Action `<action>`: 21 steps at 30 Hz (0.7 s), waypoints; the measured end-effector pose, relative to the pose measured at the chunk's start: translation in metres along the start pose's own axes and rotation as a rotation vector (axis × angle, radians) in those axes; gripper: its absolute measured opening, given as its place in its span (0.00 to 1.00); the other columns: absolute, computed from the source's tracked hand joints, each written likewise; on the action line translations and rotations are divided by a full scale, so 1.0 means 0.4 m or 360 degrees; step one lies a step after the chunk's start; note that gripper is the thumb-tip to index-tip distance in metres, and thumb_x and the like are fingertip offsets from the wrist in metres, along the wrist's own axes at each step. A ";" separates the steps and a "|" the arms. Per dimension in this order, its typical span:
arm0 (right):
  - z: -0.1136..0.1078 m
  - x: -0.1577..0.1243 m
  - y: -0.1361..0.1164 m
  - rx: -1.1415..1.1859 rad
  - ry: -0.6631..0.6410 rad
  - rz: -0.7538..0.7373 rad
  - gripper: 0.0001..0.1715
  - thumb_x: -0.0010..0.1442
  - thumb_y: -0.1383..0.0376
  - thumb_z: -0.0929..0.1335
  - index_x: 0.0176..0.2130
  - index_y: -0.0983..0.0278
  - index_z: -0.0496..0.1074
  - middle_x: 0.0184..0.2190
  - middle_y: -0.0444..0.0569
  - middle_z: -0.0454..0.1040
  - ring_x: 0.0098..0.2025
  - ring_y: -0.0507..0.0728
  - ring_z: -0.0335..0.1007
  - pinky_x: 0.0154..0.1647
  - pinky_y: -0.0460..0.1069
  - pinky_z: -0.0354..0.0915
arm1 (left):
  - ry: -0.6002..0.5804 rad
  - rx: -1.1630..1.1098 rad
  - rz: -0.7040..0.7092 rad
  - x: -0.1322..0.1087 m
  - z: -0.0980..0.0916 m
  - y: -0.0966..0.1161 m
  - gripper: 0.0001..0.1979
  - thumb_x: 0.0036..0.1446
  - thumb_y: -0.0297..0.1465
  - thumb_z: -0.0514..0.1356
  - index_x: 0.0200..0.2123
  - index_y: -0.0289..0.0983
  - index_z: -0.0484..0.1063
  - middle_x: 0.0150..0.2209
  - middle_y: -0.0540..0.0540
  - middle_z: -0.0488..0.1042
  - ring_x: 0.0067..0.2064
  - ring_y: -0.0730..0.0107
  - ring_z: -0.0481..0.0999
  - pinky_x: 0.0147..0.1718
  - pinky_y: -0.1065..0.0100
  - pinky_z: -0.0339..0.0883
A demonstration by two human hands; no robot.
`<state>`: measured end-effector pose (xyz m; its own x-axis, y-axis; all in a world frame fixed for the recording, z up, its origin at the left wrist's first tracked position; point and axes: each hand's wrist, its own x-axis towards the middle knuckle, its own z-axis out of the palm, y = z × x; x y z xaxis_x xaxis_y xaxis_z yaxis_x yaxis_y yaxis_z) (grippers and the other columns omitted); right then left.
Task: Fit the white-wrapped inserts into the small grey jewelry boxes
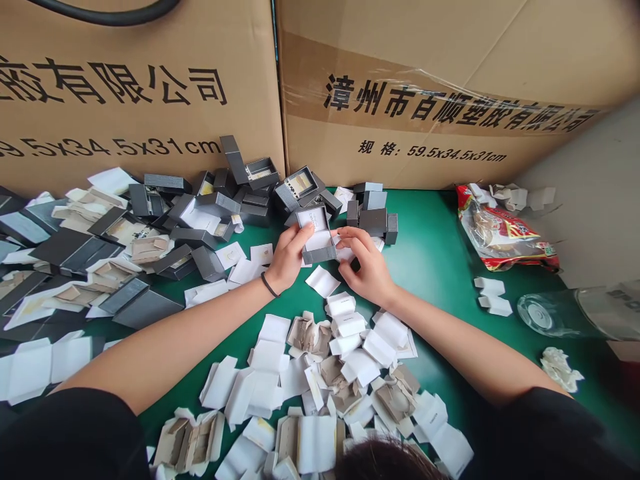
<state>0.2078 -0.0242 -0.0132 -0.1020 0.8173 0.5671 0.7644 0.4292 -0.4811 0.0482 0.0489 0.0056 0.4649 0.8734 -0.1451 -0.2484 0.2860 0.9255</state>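
A small black box [320,252] with a white lining and faint print inside is tilted up in my left hand [289,257]. My left thumb presses on the white inside, and the fingers wrap behind the left wall. My right hand [367,267] is at the box's right edge, its bent fingertips against or very near the wall and its thumb apart below. Under the right fingers lies a piece of white paper [345,253]; whether they touch it I cannot tell. Just below the box, a loose white card [323,281] rests on the green tabletop [420,247].
Black boxes [75,250] and white inserts crowd the left and back. Folded white card inserts [317,443] are heaped in front. Two large cartons [150,40] stand behind. On the right are a red snack bag [505,233], a clear cup [560,312] and a crumpled tissue [561,369].
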 end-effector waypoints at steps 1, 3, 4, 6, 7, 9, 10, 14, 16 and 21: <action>-0.001 0.001 -0.002 0.0021 0.0025 0.0004 0.17 0.52 0.75 0.61 0.42 0.64 0.64 0.53 0.55 0.65 0.57 0.57 0.64 0.56 0.56 0.67 | -0.0006 -0.0009 -0.0007 0.000 0.000 0.000 0.22 0.53 0.47 0.59 0.40 0.33 0.71 0.38 0.44 0.80 0.43 0.62 0.79 0.42 0.66 0.73; -0.004 0.002 -0.007 0.0043 0.0077 0.0000 0.16 0.52 0.74 0.62 0.42 0.64 0.64 0.54 0.56 0.65 0.58 0.57 0.64 0.56 0.56 0.67 | -0.0020 -0.0041 0.0002 0.001 0.002 -0.001 0.22 0.53 0.47 0.59 0.39 0.33 0.71 0.38 0.44 0.80 0.43 0.62 0.79 0.41 0.67 0.74; -0.006 0.002 -0.009 0.0049 0.0099 -0.0005 0.16 0.52 0.74 0.62 0.42 0.64 0.64 0.55 0.56 0.65 0.58 0.57 0.64 0.56 0.56 0.67 | -0.0013 -0.0057 0.0023 0.001 0.003 -0.001 0.22 0.53 0.47 0.59 0.39 0.33 0.71 0.39 0.44 0.80 0.43 0.62 0.80 0.41 0.68 0.74; -0.009 0.003 -0.015 0.0047 0.0139 -0.0003 0.17 0.52 0.74 0.61 0.43 0.63 0.64 0.54 0.56 0.66 0.58 0.57 0.64 0.56 0.56 0.67 | 0.0012 -0.0090 0.0073 0.002 0.005 -0.002 0.23 0.53 0.47 0.59 0.42 0.34 0.70 0.40 0.43 0.80 0.43 0.63 0.80 0.41 0.67 0.75; -0.011 0.003 -0.018 0.0039 0.0161 0.0010 0.17 0.52 0.74 0.61 0.43 0.63 0.64 0.53 0.55 0.67 0.58 0.57 0.65 0.56 0.57 0.67 | 0.0026 -0.0102 0.0097 0.002 0.005 -0.002 0.23 0.54 0.47 0.59 0.44 0.34 0.69 0.40 0.43 0.80 0.43 0.63 0.80 0.41 0.67 0.75; -0.013 0.004 -0.020 0.0015 0.0192 0.0037 0.19 0.52 0.74 0.60 0.45 0.63 0.63 0.52 0.55 0.68 0.57 0.58 0.65 0.56 0.58 0.66 | 0.0025 -0.0123 0.0131 0.001 0.005 -0.004 0.24 0.55 0.46 0.58 0.47 0.34 0.68 0.41 0.43 0.80 0.44 0.64 0.79 0.42 0.67 0.75; -0.013 0.005 -0.021 0.0008 0.0196 0.0049 0.20 0.52 0.74 0.60 0.46 0.63 0.63 0.52 0.55 0.68 0.57 0.58 0.65 0.56 0.58 0.66 | 0.0012 -0.0134 0.0135 0.001 0.004 -0.006 0.23 0.55 0.46 0.58 0.46 0.34 0.68 0.41 0.43 0.80 0.44 0.64 0.79 0.42 0.66 0.75; -0.013 0.007 -0.021 0.0055 0.0128 0.0039 0.24 0.51 0.73 0.61 0.49 0.63 0.63 0.54 0.55 0.67 0.59 0.58 0.63 0.57 0.58 0.66 | -0.0005 -0.0113 0.0149 0.002 -0.008 -0.017 0.21 0.54 0.46 0.59 0.42 0.35 0.70 0.38 0.45 0.79 0.41 0.66 0.79 0.39 0.69 0.74; -0.013 0.008 -0.021 0.0103 0.0090 0.0013 0.26 0.51 0.74 0.61 0.51 0.63 0.62 0.54 0.55 0.67 0.60 0.57 0.62 0.58 0.57 0.66 | -0.0004 -0.0057 0.0174 0.002 -0.013 -0.020 0.20 0.54 0.47 0.60 0.39 0.35 0.71 0.37 0.47 0.78 0.40 0.69 0.78 0.38 0.71 0.72; -0.015 0.008 -0.019 0.0138 -0.0012 -0.0048 0.28 0.52 0.74 0.61 0.53 0.64 0.61 0.56 0.56 0.64 0.63 0.57 0.59 0.61 0.57 0.66 | -0.0145 -0.0132 0.0083 0.000 -0.011 -0.015 0.21 0.53 0.45 0.60 0.43 0.35 0.71 0.39 0.47 0.77 0.40 0.70 0.77 0.38 0.72 0.71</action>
<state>0.2053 -0.0272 -0.0038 -0.1291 0.8060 0.5776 0.7031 0.4852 -0.5198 0.0459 0.0489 -0.0014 0.5241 0.8494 -0.0618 -0.3419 0.2764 0.8982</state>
